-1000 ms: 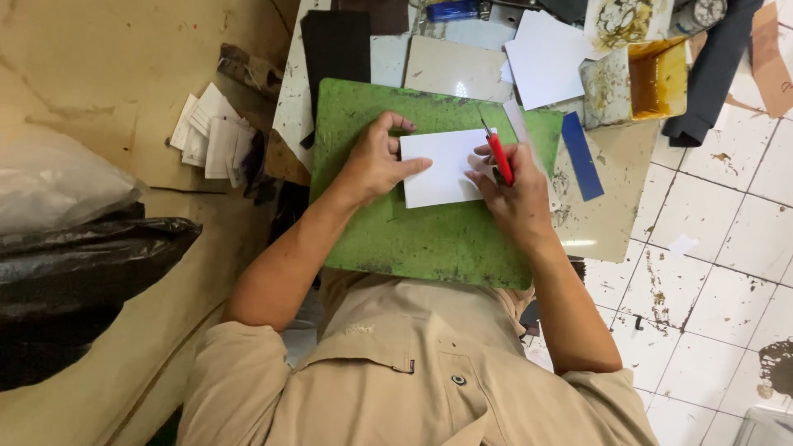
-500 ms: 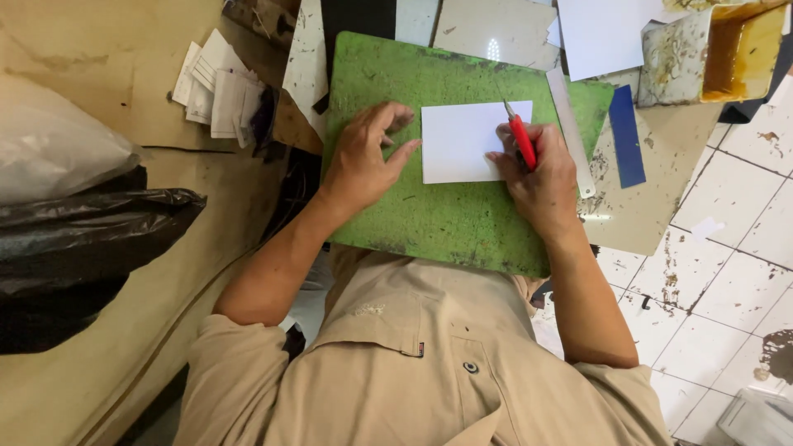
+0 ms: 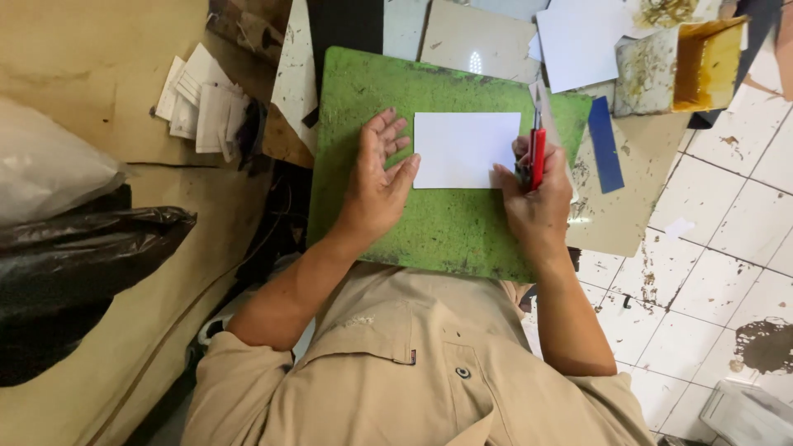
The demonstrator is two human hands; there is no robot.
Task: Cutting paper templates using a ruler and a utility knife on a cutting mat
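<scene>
At frame centre, our left hand [image 3: 376, 186] flat, pinning card [image 3: 465, 149]; right hand [image 3: 537, 198] gripping knife [image 3: 538, 157]; we should cut steadily.

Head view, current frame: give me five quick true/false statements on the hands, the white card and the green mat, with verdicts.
1. The right hand grips a red cutter. True.
2. The white card lies on the tiled floor. False: it lies on the green mat.
3. The left hand rests flat on the mat, thumb at the card's left edge. True.
4. The blue strip lies under the left hand. False: it lies to the right of the mat, beyond the right hand.
5. The yellow-stained box sits at the bottom left of the view. False: it is at the top right.
</scene>
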